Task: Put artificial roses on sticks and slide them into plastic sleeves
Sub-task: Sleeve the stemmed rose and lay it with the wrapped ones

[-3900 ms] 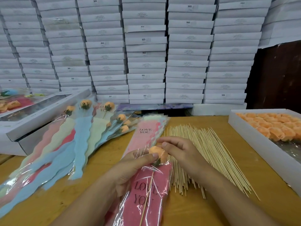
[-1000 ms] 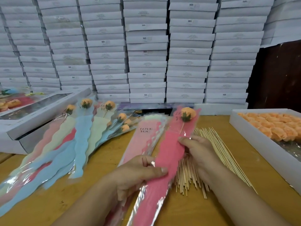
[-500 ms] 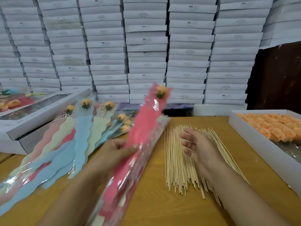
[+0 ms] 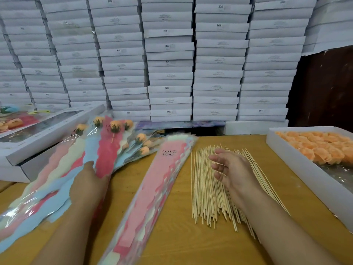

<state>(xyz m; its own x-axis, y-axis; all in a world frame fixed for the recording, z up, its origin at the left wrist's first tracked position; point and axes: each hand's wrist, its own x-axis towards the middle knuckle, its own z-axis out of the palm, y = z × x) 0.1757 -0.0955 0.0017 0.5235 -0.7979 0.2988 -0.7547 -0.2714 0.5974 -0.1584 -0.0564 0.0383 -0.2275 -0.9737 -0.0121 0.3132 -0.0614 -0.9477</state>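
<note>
Red sleeve (image 4: 107,155) with rose (image 4: 115,126) lies on the sleeved pile left of the sticks (image 4: 208,186), left hand (image 4: 88,181) pinching it. Right hand (image 4: 232,172) hovers over the sticks, fingers loosely spread, holding nothing.

Pink sleeve (image 4: 152,190) reads "LOVE YOU"; boxes (image 4: 168,46) "SGS".
</note>
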